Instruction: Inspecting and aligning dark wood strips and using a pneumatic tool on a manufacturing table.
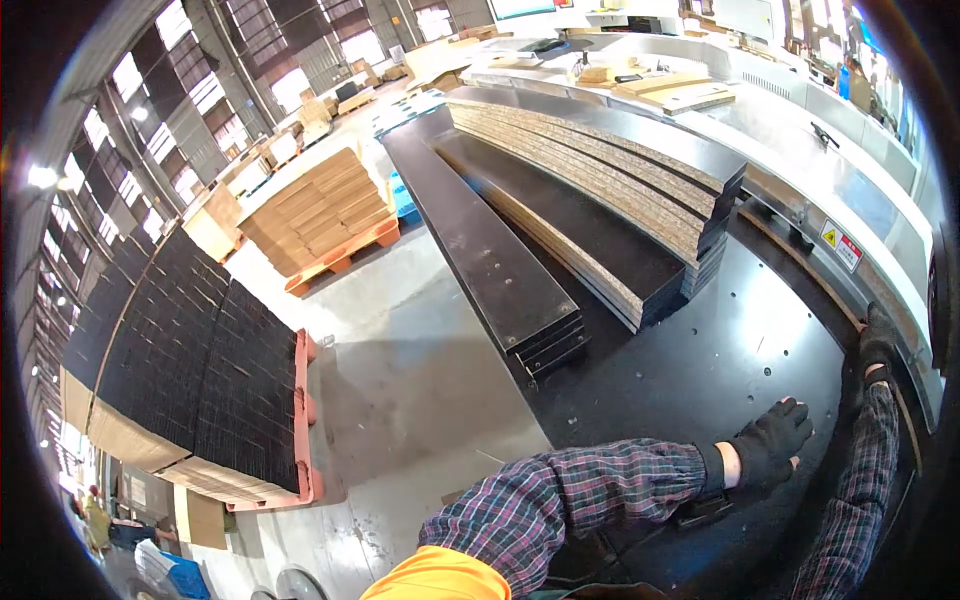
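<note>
My left hand (pixel 775 440), in a black glove with bare fingertips, lies on the dark, glossy tabletop (pixel 700 360), its fingers stretched out. Farther right, my right hand (pixel 878 340), also gloved in black, is at a narrow board (pixel 805 268) with a brown edge that runs along the front of the pale machine (pixel 870 215). The fingers of this hand are too dark and foreshortened to show a grip. Ahead of my hands lies a stack of long black-faced particle boards (pixel 640 190). Left of it are lower piles of long dark panels (pixel 500 250).
Black-edged flat panels (pixel 190 350) are stacked on a red pallet (pixel 305 420) at the left. Brown cardboard (pixel 320 210) stands on an orange pallet (pixel 345 255) behind them. A yellow warning label (pixel 830 235) marks the machine's front. Small dark holes dot the tabletop.
</note>
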{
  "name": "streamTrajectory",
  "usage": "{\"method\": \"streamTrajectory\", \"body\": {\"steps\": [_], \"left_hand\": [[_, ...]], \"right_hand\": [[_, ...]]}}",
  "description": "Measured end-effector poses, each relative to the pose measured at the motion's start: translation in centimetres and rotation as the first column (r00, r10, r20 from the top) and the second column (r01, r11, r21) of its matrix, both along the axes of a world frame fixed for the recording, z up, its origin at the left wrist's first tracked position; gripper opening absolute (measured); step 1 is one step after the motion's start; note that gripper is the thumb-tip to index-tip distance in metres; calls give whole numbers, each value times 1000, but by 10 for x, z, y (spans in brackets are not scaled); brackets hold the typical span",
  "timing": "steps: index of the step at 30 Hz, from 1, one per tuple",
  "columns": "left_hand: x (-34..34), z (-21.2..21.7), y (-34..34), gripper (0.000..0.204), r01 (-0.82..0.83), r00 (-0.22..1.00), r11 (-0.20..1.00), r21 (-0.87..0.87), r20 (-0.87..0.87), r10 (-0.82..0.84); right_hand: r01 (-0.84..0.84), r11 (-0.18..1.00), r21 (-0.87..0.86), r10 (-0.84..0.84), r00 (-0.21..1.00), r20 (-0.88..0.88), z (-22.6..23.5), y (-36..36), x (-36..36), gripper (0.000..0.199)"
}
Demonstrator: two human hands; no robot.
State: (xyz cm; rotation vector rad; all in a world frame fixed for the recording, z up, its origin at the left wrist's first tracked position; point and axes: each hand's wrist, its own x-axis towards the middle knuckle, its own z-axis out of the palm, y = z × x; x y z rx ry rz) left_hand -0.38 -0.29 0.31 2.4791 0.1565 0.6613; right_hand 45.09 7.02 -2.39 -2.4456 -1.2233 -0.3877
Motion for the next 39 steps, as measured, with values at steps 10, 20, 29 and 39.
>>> {"method": "streamTrajectory", "body": {"steps": [10, 20, 29, 39], "left_hand": [[10, -17, 0, 54, -56, 998, 998, 9, 7, 56], [4, -15, -1, 51, -89, 996, 996, 16, 1, 89], [1, -9, 8, 43, 13, 1000, 999, 49, -15, -12], [-99, 1, 16, 42, -4, 997, 960, 279, 71, -17]], "right_hand": [[34, 994, -109, -32, 999, 19, 4, 3, 4, 30], [48, 987, -150, -28, 991, 133, 24, -4, -51, 40], [-616, 774, 148, 616, 677, -402, 157, -65, -352, 55], [-854, 520, -5, 850, 518, -95, 177, -12, -619, 109]]}}
